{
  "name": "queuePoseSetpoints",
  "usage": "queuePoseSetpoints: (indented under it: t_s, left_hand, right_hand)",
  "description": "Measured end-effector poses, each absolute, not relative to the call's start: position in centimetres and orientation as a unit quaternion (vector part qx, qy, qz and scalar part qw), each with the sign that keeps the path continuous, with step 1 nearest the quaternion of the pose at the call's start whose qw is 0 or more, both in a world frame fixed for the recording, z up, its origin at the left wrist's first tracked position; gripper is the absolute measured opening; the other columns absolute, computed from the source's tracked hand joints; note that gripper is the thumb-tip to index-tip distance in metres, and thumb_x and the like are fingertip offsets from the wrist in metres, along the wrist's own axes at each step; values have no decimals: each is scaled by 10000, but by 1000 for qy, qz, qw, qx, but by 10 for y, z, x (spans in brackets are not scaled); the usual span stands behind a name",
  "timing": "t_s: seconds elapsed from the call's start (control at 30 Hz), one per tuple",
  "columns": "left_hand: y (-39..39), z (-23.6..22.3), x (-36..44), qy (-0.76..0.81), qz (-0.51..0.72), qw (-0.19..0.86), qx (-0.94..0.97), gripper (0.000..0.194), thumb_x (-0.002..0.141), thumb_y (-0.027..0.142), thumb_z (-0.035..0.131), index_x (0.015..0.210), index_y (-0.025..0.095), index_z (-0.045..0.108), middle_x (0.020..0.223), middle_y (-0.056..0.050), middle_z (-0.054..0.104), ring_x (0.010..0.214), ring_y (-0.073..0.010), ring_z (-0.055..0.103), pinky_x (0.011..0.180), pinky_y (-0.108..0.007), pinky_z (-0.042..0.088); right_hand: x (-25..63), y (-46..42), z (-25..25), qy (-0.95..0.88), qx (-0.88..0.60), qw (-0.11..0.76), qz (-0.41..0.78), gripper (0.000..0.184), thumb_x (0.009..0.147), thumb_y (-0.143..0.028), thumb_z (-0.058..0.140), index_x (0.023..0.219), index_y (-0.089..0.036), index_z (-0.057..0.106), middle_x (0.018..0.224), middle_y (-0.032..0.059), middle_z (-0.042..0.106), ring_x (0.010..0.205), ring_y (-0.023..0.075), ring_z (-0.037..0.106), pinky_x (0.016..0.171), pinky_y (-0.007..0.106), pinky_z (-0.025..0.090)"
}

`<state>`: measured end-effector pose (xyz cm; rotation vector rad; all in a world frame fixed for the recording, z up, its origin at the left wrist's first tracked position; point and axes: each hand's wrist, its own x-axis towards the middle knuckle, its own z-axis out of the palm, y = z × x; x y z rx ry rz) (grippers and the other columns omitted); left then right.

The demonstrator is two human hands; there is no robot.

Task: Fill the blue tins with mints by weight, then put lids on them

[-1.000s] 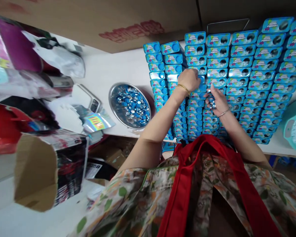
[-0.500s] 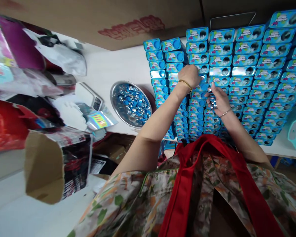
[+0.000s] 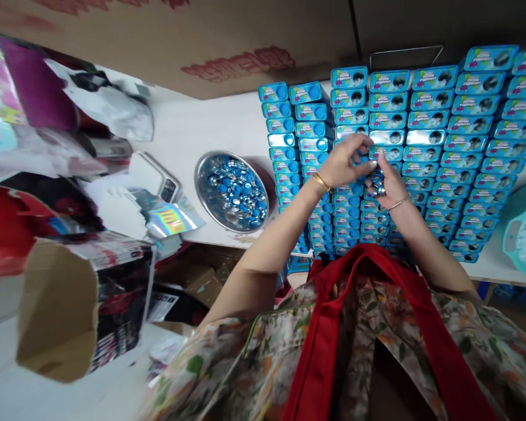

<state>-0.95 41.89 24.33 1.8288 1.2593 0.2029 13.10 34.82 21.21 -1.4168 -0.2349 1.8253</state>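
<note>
My right hand point(image 3: 391, 184) is curled around several small round metal caps point(image 3: 378, 182), silver and blue, above the rows of tins. Close beside it, my left hand point(image 3: 342, 166) has its thumb and fingers apart, with the thumb tip at the caps in the right palm. Under both hands stand columns of blue printed tins point(image 3: 428, 118). Tins in the left columns point(image 3: 277, 110) carry a blue disc at one end of the top; those farther right show a dark round spot there. Both hands and forearms hide some tins in the middle.
A metal bowl point(image 3: 201, 187) of blue and silver caps stands left of the tins. A turquoise basin point(image 3: 512, 234) with pale contents is at the right edge. Large cardboard boxes point(image 3: 315, 35) line the back. A white scale point(image 3: 151, 175) and an open carton point(image 3: 56, 310) are at left.
My left hand has drawn back from the tin tops and moved to the caps in my right hand, its fingers spreading. The right hand still holds the caps. The view has shifted slightly.
</note>
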Motion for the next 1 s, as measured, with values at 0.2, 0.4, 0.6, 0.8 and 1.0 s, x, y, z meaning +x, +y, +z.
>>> queuePoseSetpoints:
  t_s: [0.2,0.4,0.6,0.8,1.0]
  left_hand:
    - [424,231,-3,549,102,405,724,152,970,285,533,1035,218,652,983,-64,684,1023,-240,653,948,-386,515]
    - [482,198,-7,624,24,355,696,146,914,334,675,944,195,638,925,-73,637,1116,-294,645,974,-412,487]
    - [497,185,-9,646,-58,327,687,277,815,422,765,806,181,629,919,-103,646,1080,-351,632,964,-451,487]
    - [464,221,-8,550,58,338,761,179,903,351,666,990,195,662,895,-75,647,1050,-283,631,930,-399,488]
    - [422,259,-11,332,68,371,865,151,905,293,617,988,193,694,970,-66,671,964,-237,631,894,-387,508]
  right_hand:
    - [131,359,224,-75,-544,415,725,614,846,-817,572,906,-207,591,738,8,613,492,100,543,376,234,368]
    - [142,362,233,-81,-497,431,748,617,839,-828,567,980,-228,591,780,-3,669,502,95,555,371,218,337]
    - [143,362,233,-87,-496,389,772,708,801,-913,483,914,-222,592,770,12,675,528,102,590,384,207,350]
    - [141,361,228,-73,-496,381,777,762,775,-955,435,837,-208,576,722,29,654,464,102,539,365,227,329]
    - [133,357,215,-75,-520,371,765,746,808,-933,430,870,-211,608,596,10,543,475,134,548,365,241,357]
